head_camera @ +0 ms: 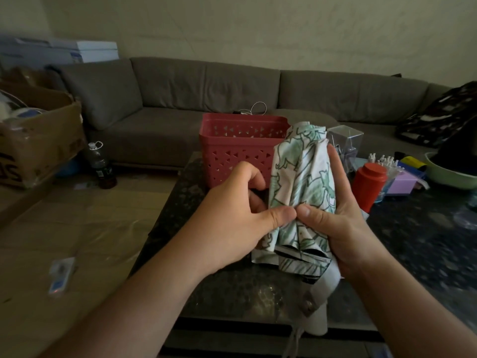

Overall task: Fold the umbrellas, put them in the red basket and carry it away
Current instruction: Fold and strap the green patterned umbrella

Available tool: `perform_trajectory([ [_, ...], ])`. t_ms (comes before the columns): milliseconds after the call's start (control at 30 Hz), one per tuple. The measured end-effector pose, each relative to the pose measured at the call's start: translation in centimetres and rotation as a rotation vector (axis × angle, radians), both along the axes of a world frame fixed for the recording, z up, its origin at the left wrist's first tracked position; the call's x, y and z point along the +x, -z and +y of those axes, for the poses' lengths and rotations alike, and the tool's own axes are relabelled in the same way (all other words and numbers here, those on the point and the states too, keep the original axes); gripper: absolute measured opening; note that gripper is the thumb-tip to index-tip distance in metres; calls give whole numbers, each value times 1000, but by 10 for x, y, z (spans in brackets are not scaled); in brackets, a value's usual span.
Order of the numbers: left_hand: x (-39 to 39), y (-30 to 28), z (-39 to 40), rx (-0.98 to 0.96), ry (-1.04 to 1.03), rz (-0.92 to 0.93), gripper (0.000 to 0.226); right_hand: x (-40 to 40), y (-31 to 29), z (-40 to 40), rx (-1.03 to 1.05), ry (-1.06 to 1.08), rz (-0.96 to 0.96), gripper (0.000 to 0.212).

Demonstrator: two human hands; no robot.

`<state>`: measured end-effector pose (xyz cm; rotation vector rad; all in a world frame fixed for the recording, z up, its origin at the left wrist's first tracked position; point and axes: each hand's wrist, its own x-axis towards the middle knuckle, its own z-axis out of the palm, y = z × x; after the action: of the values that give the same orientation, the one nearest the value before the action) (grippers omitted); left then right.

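The right hand is cupping the collapsed umbrella from its right side, fingers running up behind the canopy and thumb curling across the front. The left hand is gripping the opposite side, its thumb pressing a pleat of fabric so that the two thumbs are meeting tip to tip at mid-length; its fingers are curled toward the cloth on the far side, where contact cannot be confirmed. The umbrella is being held roughly upright above the dark counter, just in front of the red basket, whose inside is only partly visible. The canopy, pale with a green print, is bunching in loose, uneven folds, so it is judged soft, thin and light, with stiffness coming only from the ribs and shaft inside. A grey strap or sleeve is hanging free below the lower hem. The fabric is likely to slide and spring open if released, so hold should be kept around the middle, where the ribs are gathered, with the pleats smoothed round before the strap is wrapped. Pinching loose cloth alone would give poor control. Beside the basket a clear plastic box and a red canister are standing close enough to be knocked.
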<state>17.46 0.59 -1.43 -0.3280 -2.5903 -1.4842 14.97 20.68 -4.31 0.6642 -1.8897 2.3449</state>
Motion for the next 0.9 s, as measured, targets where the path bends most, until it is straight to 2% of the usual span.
perform_trajectory([
  [200, 0, -1, -2, -115, -54, 77, 48, -6, 6, 4, 23, 99, -7, 109],
  [300, -4, -2, -7, -98, -40, 120, 46, -8, 4, 9, -7, 58, -39, 113],
  [433, -11, -6, -17, 133, -22, 308, 15, -8, 1, 17, 4, -171, -60, 116],
  [500, -11, -10, -18, 130, -59, 370, 8, -6, 2, 15, 61, -258, -69, 114],
  [600, -11, -13, -17, 80, -38, 288, 20, -5, 7, 10, 166, -385, -36, 117],
  [733, -15, -13, -24, 90, 10, 124, 47, -4, 9, 8, 174, -452, -22, 118],
  [800, -14, -13, -25, 130, 42, 66, 48, -4, 9, 8, 155, -460, -33, 118],
  [900, -14, -11, -26, 88, -36, 118, 38, -6, 10, 8, 150, -463, -39, 117],
])
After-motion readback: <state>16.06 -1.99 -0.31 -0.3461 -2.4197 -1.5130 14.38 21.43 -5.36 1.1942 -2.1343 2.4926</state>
